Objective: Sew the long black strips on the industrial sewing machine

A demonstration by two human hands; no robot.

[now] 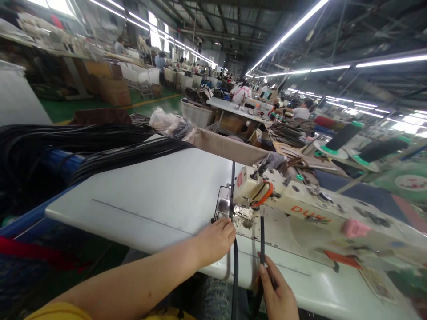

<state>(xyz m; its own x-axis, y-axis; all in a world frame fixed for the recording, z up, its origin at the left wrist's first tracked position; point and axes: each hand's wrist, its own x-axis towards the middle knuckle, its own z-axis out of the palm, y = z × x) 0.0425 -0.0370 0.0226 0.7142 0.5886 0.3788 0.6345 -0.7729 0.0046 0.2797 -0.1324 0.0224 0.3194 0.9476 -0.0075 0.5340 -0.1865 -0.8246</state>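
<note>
A long black strap point(235, 271) runs front to back over the sewing table, past the needle area of a white sewing machine point(296, 204), and hangs off the front edge. My left hand point(216, 240) is closed at this strap beside the metal plate, its fingertips curled down against it. Another black strap length point(262, 235) comes from under the machine head toward me. My right hand point(278, 289) pinches that length between thumb and fingers at the table's front edge. Whether both lengths are one piece I cannot tell.
A thick bundle of black straps point(133, 155) lies across the table's point(160, 186) back left corner. Black thread cones point(343, 138) stand at right. A pink object point(355, 228) sits on the machine arm. Behind are a clear plastic bag point(170, 123), other workstations and people.
</note>
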